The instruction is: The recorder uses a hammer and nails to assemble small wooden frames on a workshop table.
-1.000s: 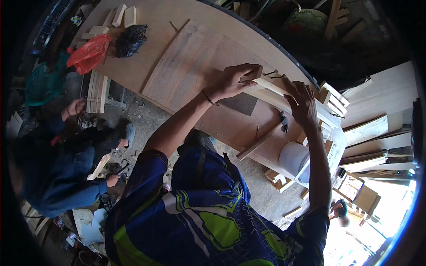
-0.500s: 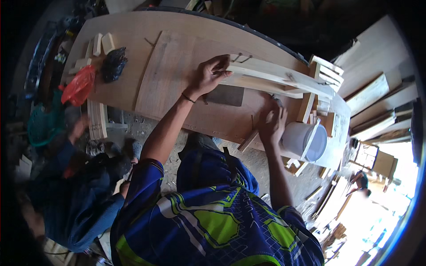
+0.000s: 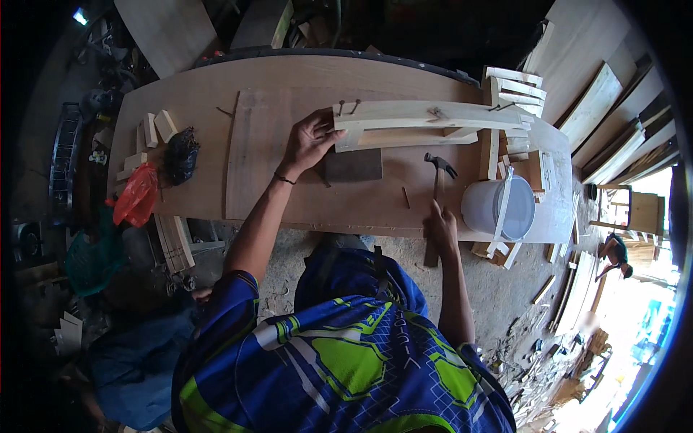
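I saw the left hand (image 3: 312,141) gripping the left end of a pale wooden frame (image 3: 404,114) over the surface (image 3: 325,72), nails (image 3: 355,107) poking up there. The right hand (image 3: 442,227) was wrapped around a hammer (image 3: 441,165), left of a white bucket (image 3: 480,206).

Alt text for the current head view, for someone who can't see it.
A person's left hand holds one end of a pale wooden frame with nails sticking out; their right hand grips a hammer. A white bucket stands on the worktable.
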Available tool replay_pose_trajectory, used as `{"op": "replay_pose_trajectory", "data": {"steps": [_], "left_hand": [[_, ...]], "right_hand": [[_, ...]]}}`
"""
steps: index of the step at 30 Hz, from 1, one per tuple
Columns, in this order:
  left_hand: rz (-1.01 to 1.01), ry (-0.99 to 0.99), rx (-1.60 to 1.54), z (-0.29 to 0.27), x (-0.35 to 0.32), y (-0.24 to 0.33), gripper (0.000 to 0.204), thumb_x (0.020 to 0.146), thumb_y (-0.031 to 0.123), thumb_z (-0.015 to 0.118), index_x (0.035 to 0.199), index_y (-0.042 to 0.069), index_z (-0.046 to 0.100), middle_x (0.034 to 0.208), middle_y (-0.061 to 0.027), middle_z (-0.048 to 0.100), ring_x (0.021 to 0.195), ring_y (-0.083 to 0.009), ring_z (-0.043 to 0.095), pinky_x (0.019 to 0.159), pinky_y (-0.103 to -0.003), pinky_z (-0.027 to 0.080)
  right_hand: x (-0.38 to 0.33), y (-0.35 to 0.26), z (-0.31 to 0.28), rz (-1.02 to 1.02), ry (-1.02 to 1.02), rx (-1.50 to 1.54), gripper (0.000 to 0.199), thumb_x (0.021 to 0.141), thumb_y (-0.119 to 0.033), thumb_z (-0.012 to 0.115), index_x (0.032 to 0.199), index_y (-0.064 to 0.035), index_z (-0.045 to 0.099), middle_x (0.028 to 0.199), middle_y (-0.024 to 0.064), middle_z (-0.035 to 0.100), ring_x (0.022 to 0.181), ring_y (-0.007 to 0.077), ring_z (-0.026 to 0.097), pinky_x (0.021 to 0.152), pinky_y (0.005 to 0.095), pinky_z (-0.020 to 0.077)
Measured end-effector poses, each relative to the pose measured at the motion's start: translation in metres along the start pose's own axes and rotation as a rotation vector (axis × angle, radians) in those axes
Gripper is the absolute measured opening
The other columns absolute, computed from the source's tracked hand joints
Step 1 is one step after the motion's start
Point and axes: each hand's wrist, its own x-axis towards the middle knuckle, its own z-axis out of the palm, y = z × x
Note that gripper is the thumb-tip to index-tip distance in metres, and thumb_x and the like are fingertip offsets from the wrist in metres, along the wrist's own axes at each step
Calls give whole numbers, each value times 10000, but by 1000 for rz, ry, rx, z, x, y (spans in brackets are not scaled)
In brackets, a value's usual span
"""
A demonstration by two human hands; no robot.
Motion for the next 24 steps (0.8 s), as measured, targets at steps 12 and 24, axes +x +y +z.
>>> {"op": "replay_pose_trajectory", "data": {"steps": [12, 24], "left_hand": [[133, 104, 106, 10, 3, -8, 410, 889, 91, 756, 1249, -16, 593, 1151, -99, 662, 1057, -161, 650, 933, -305, 552], [301, 156, 374, 11, 0, 8, 379, 871, 128, 772, 1178, -32, 617, 1164, -151, 665, 1053, -277, 681, 900, -351, 570]], "right_hand": [[-160, -139, 72, -808, 86, -420, 144, 1003, -151, 552, 1046, -35, 479, 660, 16, 530, 501, 66, 502, 462, 238, 423], [-141, -163, 103, -712, 176, -680, 210, 984, -192, 592, 1074, -31, 493, 664, 205, 575, 564, 342, 626, 521, 421, 454]]}}
